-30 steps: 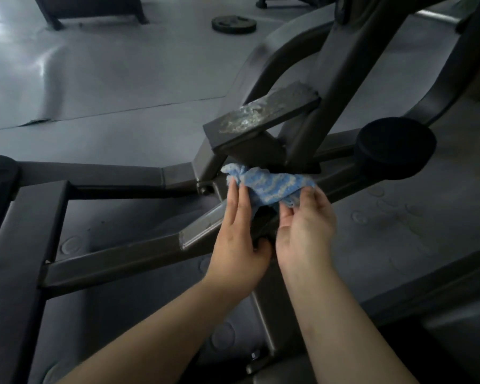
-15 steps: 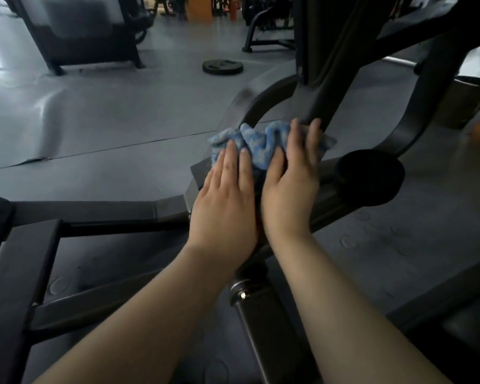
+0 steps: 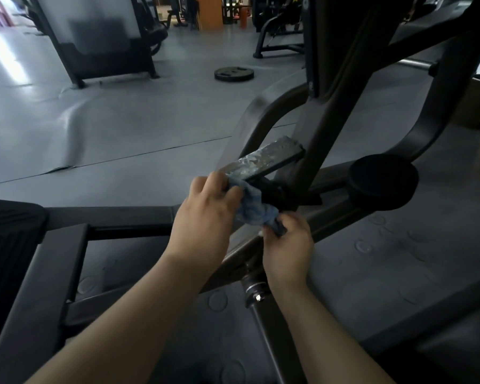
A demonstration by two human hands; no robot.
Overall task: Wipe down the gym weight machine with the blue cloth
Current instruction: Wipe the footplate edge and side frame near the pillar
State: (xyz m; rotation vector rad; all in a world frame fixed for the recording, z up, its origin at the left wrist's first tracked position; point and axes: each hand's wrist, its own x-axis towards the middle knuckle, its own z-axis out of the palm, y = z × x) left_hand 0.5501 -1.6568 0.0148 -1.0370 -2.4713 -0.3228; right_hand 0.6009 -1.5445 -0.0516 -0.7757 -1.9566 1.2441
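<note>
The blue cloth (image 3: 254,207) is bunched against the dark frame of the weight machine (image 3: 333,112), just below a flat worn plate (image 3: 261,162) that sticks out from the upright. My left hand (image 3: 205,214) grips the cloth's upper end at the near corner of that plate. My right hand (image 3: 287,245) pinches the cloth's lower end over a slanted frame bar (image 3: 330,217). Much of the cloth is hidden by my fingers.
A round black pad (image 3: 383,184) juts out right of the hands. A padded black seat edge (image 3: 11,239) lies at the left. A weight plate (image 3: 234,74) rests on the grey floor beyond, with other machines (image 3: 100,45) farther back.
Both hands lay flat on the cloth atop the plate half a second ago. They have slid down and now grip the cloth below the plate, which shows a streaky top.
</note>
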